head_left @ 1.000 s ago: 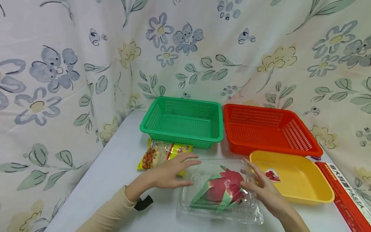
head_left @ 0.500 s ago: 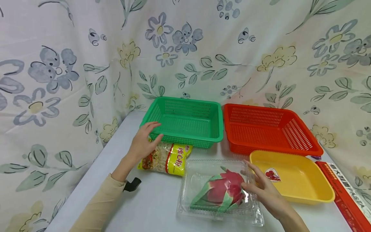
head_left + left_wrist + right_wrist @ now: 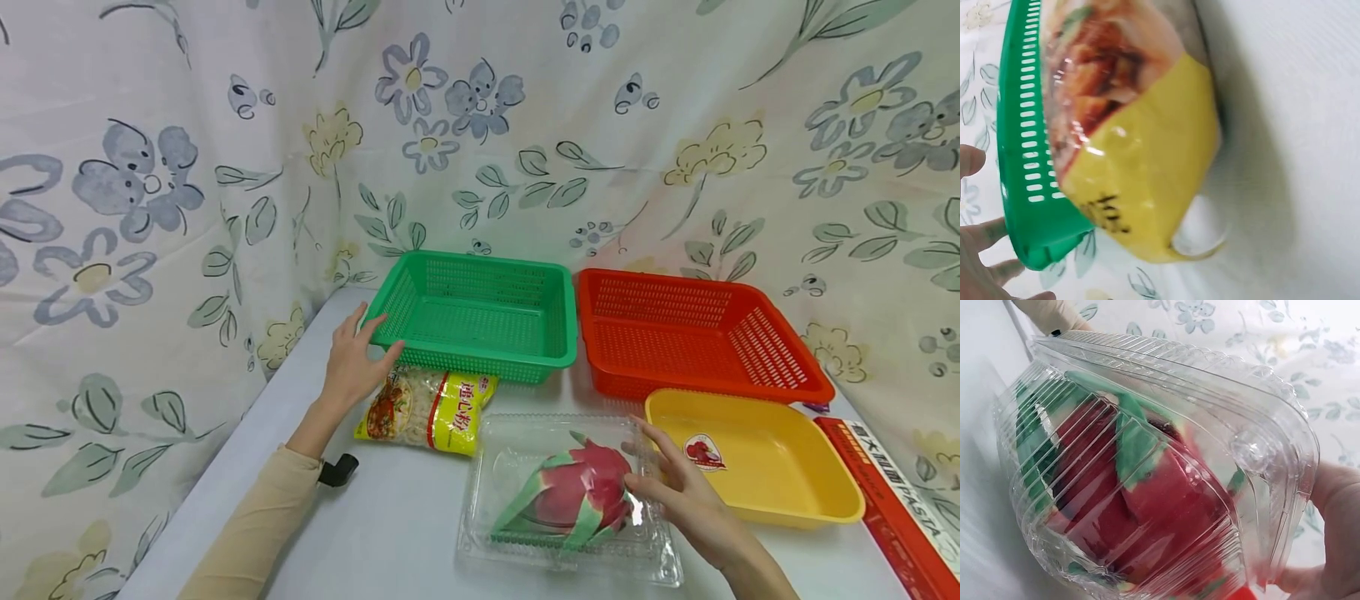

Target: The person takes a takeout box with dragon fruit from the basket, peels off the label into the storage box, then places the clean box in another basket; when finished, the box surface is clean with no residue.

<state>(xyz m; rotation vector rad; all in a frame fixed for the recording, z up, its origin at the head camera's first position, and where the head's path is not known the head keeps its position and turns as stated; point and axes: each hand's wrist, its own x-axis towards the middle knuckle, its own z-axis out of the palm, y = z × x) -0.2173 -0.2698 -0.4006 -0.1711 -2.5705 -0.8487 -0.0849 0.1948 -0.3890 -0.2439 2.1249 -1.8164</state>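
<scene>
A clear plastic clamshell box (image 3: 501, 442) lies on the table with a red and green dragon fruit (image 3: 577, 493) inside. At the box's right side is my right hand (image 3: 693, 508), thumb and fingertips touching the lid. In the right wrist view the ribbed wall covers the fruit (image 3: 1147, 481). My left hand (image 3: 354, 360) is raised with spread fingers at the left front corner of a green basket (image 3: 480, 360); nothing is in its grasp. Just right of it lies a yellow food packet (image 3: 427, 410), also large in the left wrist view.
A red basket (image 3: 697, 387) stands beside the green one. In front of it sits a yellow basin (image 3: 757, 458) with a sticker. A red pasta box (image 3: 892, 508) lies at the right edge, and a floral cloth (image 3: 562, 125) hangs behind.
My left hand has moved off the clamshell's left side, leftward and back past the packet to the green basket's corner. My right hand has stayed at the box.
</scene>
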